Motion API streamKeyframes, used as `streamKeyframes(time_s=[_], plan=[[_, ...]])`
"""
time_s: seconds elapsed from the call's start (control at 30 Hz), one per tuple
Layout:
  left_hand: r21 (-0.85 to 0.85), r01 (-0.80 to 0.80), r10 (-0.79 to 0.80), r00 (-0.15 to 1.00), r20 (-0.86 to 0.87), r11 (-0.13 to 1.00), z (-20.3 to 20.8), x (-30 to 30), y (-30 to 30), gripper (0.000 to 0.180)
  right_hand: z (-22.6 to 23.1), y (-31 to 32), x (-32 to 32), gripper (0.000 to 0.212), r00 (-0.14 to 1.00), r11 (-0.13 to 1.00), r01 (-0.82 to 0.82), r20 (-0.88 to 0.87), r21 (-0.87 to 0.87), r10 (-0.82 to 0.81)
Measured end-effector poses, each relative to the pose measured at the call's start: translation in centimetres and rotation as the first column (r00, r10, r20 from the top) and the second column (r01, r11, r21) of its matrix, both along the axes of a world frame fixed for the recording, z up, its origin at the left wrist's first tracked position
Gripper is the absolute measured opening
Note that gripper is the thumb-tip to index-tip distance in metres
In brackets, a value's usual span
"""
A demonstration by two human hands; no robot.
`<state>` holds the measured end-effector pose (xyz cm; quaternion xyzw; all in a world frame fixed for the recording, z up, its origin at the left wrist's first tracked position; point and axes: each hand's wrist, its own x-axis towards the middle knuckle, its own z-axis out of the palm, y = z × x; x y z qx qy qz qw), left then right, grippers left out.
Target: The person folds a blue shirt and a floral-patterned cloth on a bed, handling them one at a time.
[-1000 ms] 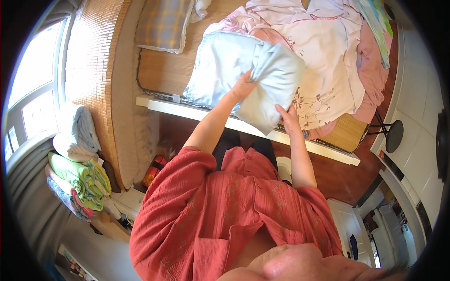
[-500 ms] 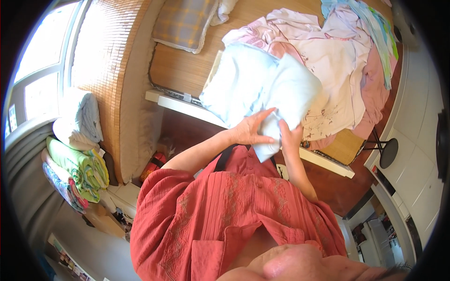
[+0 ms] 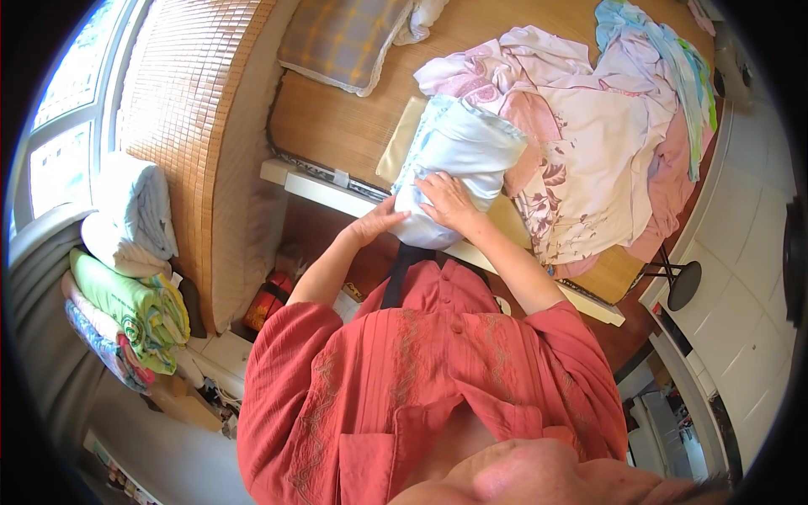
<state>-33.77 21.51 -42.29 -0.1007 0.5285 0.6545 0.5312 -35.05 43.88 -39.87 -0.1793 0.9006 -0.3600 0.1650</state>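
A light blue cloth (image 3: 467, 139), folded into a compact bundle, lies at the near edge of the mat-covered bed (image 3: 324, 126). On top of its near part my right hand (image 3: 450, 202) rests flat with the fingers spread. My left hand (image 3: 376, 222) touches the bundle's near left side, fingers stretched out. From under the bundle a pale yellow folded cloth (image 3: 402, 139) sticks out on the left, and a yellowish piece shows on the right as well.
Loose pink and cream floral fabric (image 3: 602, 143) spreads over the right of the bed, with blue-green cloth (image 3: 644, 42) beyond. A checked grey pillow (image 3: 345, 38) lies far left. Rolled bedding (image 3: 135, 286) is stacked by the window. A dark round stool (image 3: 684, 286) stands at right.
The light blue cloth, held up between both hands before, is now down on the bed in a smaller bundle. My right hand moved onto its top; my left hand shifted left.
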Motion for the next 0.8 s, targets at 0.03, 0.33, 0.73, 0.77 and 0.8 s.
streamKeyframes(time_s=[0.03,0.33,0.73,0.77,0.8], plan=[[-0.029,0.005,-0.008,0.997,-0.080,1.000,-0.4,0.2,0.1,0.073,0.4,0.2,-0.2,0.042,0.999,1.000,-0.007,0.039,-0.017,0.007],[-0.649,-0.273,-0.003,0.921,-0.390,0.710,-3.4,1.9,5.6,0.101,2.9,8.1,-7.6,0.086,0.887,0.872,0.394,-0.368,0.289,-0.278],[-0.489,-0.029,-0.084,0.975,-0.208,0.872,-4.9,-0.1,2.3,0.110,0.7,9.4,-13.1,0.075,0.889,0.997,0.072,0.452,0.032,-0.078],[-0.500,-0.012,-0.124,0.963,-0.239,0.866,-4.8,0.2,2.0,0.109,1.7,9.2,-12.2,0.072,0.874,0.993,0.116,0.476,-0.005,-0.100],[-0.563,-0.022,-0.164,0.946,-0.278,0.826,-4.7,0.6,1.7,0.109,2.8,8.9,-10.9,0.069,0.863,0.984,0.173,0.489,-0.053,-0.125]])
